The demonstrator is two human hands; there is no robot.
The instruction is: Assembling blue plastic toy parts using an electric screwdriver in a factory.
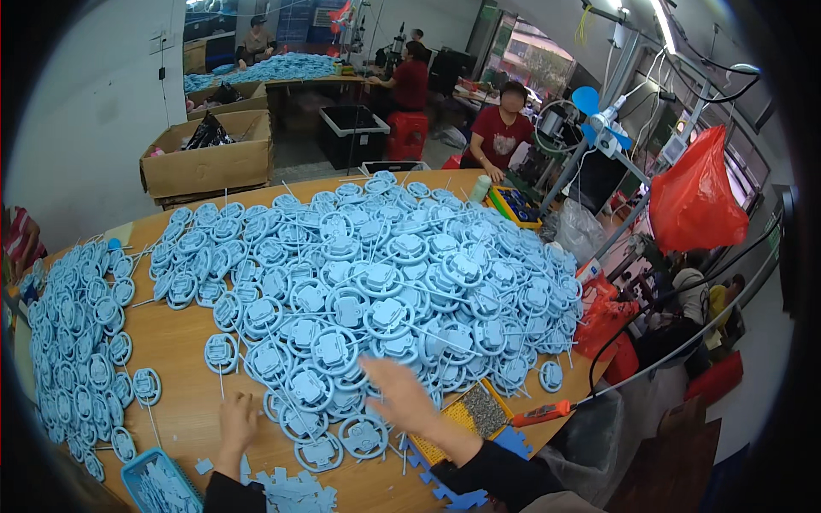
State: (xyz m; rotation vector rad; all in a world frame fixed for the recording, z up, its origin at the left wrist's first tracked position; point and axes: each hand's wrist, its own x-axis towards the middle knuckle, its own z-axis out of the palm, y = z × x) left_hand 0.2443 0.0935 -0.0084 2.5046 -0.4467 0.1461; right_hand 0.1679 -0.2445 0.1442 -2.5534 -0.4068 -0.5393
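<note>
Here, at the near edge of the round wooden table (184, 342), the left hand (236, 422) is resting flat on bare wood, fingers loosely spread and holding nothing. Near it a blue basket (147, 479) of small blue pieces is sitting at the left, and loose flat blue pieces (295, 493) are lying between the two sleeves. The right hand (400, 396) is hovering open, palm down with fingers spread, over the near rim of the big heap of light-blue wheel-shaped plastic parts (376, 274); it is pinching nothing, and whether it is touching the parts below cannot be told. The closest wheel part (363, 435) is lying flat just left of and nearer than that hand, thin sprue stems sticking out of the heap around it. The right hand is the nearer one to the heap, which is spreading away far and left of it. Just right of the wrist, a yellow tray (469, 417) of small dark hardware is sitting beside an orange-handled tool (542, 415). At the far left a second pile (77, 333) is lying. Farther off, a person in red (500, 132) is sitting past the table, with cardboard boxes (209, 158) and a red bag (697, 201) beyond.
</note>
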